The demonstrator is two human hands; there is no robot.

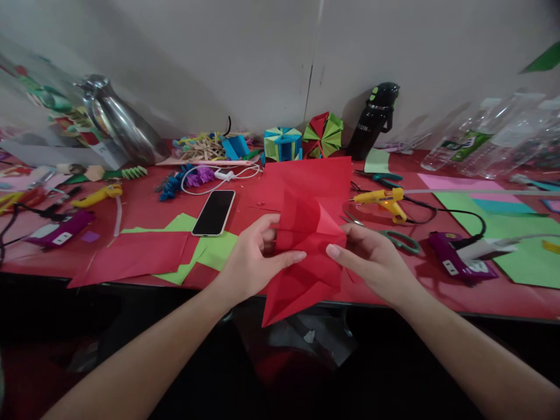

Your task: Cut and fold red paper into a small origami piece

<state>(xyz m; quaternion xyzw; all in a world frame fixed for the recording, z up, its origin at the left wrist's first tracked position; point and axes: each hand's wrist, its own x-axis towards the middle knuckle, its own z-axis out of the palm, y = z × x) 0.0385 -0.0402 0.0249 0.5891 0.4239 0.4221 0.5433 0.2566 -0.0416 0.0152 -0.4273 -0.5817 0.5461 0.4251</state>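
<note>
Both hands, left and right, pinch the folded red paper at mid-frame with their fingers; uneven pull could skew creases or tear it.

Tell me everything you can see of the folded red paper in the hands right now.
The red paper is a thin sheet, partly folded, with creases and overlapping layers that form angled flaps. Its lower corner points down past the table edge. It is held up over that edge, tilted, not lying flat. The left hand pinches its left side, thumb across the front; the right hand holds its right side. Behind it, a flat red sheet lies on the table.
</note>
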